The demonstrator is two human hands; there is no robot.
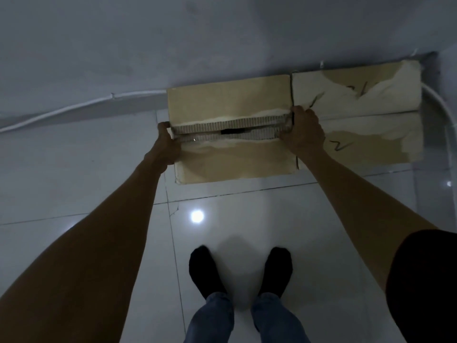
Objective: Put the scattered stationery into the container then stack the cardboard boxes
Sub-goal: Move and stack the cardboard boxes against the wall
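Note:
A brown cardboard box (227,102) with closed top flaps stands on the tiled floor against the wall. My left hand (168,142) grips its left edge at the flap seam. At the box's right edge my right hand (303,131) holds on, fingers curled over the side. A narrow dark gap shows in the seam between the flaps. A second cardboard box (358,95), with torn paper and pen marks on top, stands touching the first on its right. No stationery or container is in view.
A white cable (74,108) runs along the base of the grey wall, and another curves down at the far right (442,112). My feet in dark socks (239,271) stand on glossy white floor tiles (247,211) just in front of the boxes.

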